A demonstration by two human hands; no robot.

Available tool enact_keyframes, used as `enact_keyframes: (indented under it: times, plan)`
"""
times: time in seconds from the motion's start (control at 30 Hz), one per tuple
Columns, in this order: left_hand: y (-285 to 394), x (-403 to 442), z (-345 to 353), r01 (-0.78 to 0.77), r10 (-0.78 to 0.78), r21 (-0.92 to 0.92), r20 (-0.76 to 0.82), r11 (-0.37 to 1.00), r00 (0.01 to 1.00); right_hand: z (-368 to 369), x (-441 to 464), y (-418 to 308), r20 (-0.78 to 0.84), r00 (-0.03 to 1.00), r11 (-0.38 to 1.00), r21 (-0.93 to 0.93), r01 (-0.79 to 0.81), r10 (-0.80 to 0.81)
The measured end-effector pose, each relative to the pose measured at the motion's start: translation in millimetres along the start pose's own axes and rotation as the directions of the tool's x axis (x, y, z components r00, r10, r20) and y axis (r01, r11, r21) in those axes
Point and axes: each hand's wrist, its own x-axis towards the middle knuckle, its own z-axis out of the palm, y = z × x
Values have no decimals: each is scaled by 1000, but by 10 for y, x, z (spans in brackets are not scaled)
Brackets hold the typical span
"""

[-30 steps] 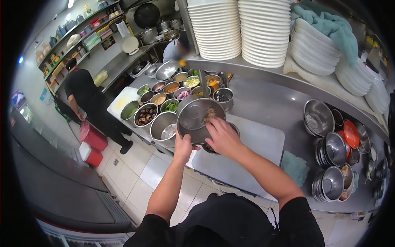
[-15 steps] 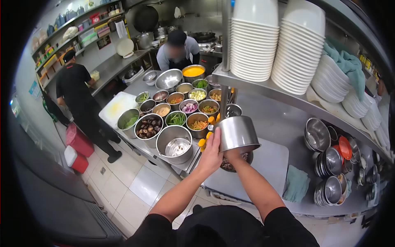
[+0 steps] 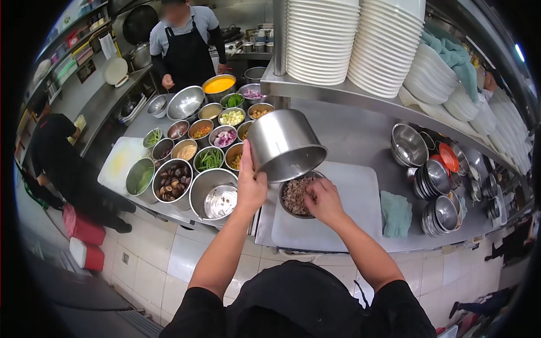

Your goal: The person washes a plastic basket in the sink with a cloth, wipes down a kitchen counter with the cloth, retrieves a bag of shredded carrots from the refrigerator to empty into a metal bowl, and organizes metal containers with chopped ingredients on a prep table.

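Observation:
My left hand grips the side of a deep steel pot, fingers along its outer wall. The pot is tilted with its mouth facing down, above another steel container full of brown chopped pieces, which look like meat. My right hand reaches into this lower container, its bent fingers touching the pieces; what is between the fingertips is hidden. A white cutting board lies under the container. Left of my left hand stands a nearly empty steel pot with scraps at its bottom.
Several steel pots of ingredients, including dark mushrooms and green beans, crowd the counter. A folded green cloth and stacked steel bowls lie right. Overhead, a shelf bears white bowls. A co-worker stands across the counter.
The held pot has come up and left, uncovering the lower container. My right hand, earlier partly hidden beneath the pot, now shows at the chopped pieces. The co-worker opposite has straightened up.

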Motion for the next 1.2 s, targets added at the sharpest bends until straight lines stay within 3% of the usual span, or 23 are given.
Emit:
enact_keyframes:
  times: [0.07,0.13,0.17,0.27,0.3,0.4,0.57,0.67,0.7,0.73,0.77,0.8,0.87,0.97,1.2]
  plan:
    - [129,-18,-53,115,-113,-104,17,988,993,-93,-42,25,-36,999,1000,25,-3,4]
    - [150,-58,-31,249,-249,-163,21,955,968,-165,29,-25,-79,987,989,30,142,-139]
    - [113,-72,4,146,-148,-76,-23,986,989,-180,75,-78,-103,973,976,39,213,-208]
    - [42,-110,114,70,-68,-42,50,997,996,-166,361,-349,-57,952,952,-72,297,-301]
    - [112,-115,143,97,-93,-51,63,994,994,-132,436,-374,-41,946,928,-215,306,-321]
    - [130,-83,244,5,-6,101,8,995,1000,-70,493,-339,265,958,934,-301,194,-113]
    - [314,-66,82,-53,71,107,-176,993,982,-198,50,15,212,944,958,-78,275,-254]
    - [314,-197,-225,75,-77,-21,-270,997,960,-444,-104,331,56,993,994,-36,108,-106]
    - [32,-271,-355,26,-70,-133,-332,991,941,-499,-158,428,47,998,999,32,-30,29]
    - [94,-343,-438,157,-333,-443,-353,882,874,-541,-230,522,50,985,980,102,-170,165]
    - [183,-437,-538,317,-557,-554,-341,770,757,-560,-317,604,65,952,936,173,-306,299]
    - [209,-506,-606,304,-587,-570,-416,763,694,-534,-407,691,128,916,884,239,-402,381]
    - [138,-661,-847,357,-676,-618,-411,700,612,-421,-510,838,274,824,748,347,-566,496]
    - [215,-891,-1122,333,-673,-651,-379,682,635,-188,-497,793,513,636,372,528,-763,576]
    - [208,-1373,-1645,285,-685,-663,-481,692,547,-3,-256,792,623,598,348,488,-801,505]
